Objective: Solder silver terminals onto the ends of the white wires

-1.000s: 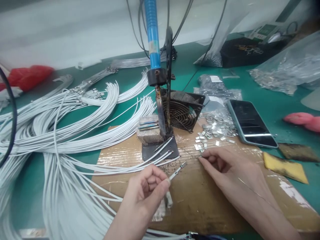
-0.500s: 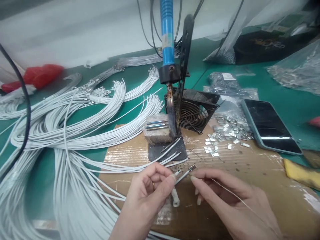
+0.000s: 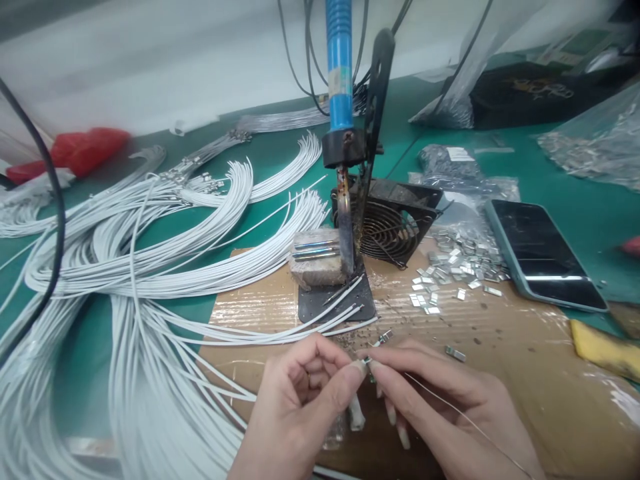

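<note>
My left hand (image 3: 313, 400) is closed, thumb and forefinger pinching a white cable near its stripped end (image 3: 366, 361). Right against that end, the thumb and forefinger of my right hand (image 3: 435, 400) are pinched together. A thin silvery wire that looks like solder wire (image 3: 450, 403) runs through the right hand and trails towards the lower right. The fingertips of both hands almost touch and partly hide the cable end. Just beyond them sits a small metal connector (image 3: 384, 337) on a cable end. Another connector (image 3: 455, 353) lies on the cardboard by my right knuckles.
A blue-handled soldering iron (image 3: 340, 87) stands upright in a holder, tip down beside a solder-streaked block (image 3: 316, 257). Behind it is a black fan (image 3: 395, 223). White cable bundles (image 3: 165, 273) cover the left. Loose metal connectors (image 3: 463, 260), a phone (image 3: 545, 253) and a yellow sponge (image 3: 603, 347) lie right.
My right hand has moved left and slightly down, its fingertips now meeting the cable end at my left hand. The connector on the cardboard by my right knuckles has come into view.
</note>
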A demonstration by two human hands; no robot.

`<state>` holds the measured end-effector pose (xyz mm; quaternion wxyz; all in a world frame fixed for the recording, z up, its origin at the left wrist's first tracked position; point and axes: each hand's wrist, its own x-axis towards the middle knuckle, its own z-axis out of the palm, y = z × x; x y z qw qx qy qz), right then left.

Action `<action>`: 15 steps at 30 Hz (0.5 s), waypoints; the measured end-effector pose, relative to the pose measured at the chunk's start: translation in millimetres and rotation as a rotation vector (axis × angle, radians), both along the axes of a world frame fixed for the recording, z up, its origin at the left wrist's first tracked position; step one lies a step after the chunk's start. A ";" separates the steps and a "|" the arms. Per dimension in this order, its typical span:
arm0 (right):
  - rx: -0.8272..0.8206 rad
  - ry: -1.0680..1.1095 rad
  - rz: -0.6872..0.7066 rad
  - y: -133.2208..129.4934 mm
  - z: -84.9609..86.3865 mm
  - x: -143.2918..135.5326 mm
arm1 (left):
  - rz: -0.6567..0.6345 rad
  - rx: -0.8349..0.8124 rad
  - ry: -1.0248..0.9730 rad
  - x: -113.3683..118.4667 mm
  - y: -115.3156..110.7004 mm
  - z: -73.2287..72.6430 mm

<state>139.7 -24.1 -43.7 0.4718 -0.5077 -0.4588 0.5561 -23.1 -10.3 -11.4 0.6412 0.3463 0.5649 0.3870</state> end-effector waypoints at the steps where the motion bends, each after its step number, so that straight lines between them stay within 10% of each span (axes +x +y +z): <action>1: -0.004 0.002 -0.010 -0.1 1.0 0.2 | 0.003 0.005 0.009 0.4 -0.1 0.9; 15: -0.431 0.311 0.141 7.8 0.1 10.1 | 0.015 0.006 0.182 12.6 -3.3 11.2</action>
